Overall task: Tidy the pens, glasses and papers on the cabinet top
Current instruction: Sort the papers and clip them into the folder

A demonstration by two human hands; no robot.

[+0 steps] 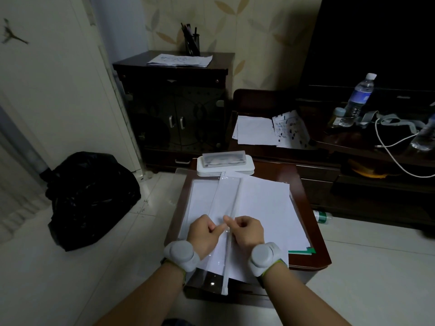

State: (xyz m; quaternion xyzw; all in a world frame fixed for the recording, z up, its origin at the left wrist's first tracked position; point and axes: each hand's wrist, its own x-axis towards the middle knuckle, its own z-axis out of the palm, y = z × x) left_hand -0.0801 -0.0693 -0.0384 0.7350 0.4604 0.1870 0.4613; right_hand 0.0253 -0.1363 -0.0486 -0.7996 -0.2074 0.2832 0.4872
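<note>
A stack of white papers (263, 203) lies on the small brown cabinet top (303, 184) in front of me. Across the papers runs a long clear plastic sleeve (227, 196) with a white edge strip. My left hand (204, 234) and my right hand (247, 231) both pinch the sleeve near its middle, fingers curled, thumbs almost touching. A translucent glasses case (223, 158) with glasses inside rests on a white box (226, 169) at the far edge of the top. A black pen holder (191, 43) with several pens stands on the dark cabinet (169, 109) by the wall.
More papers (180, 60) lie on the dark cabinet, and others (256, 130) on the low TV stand at right, with water bottles (357, 100) and a white cable (390, 149). A black rubbish bag (91, 196) sits on the floor at left. A green sheet edge (303, 251) shows under the stack.
</note>
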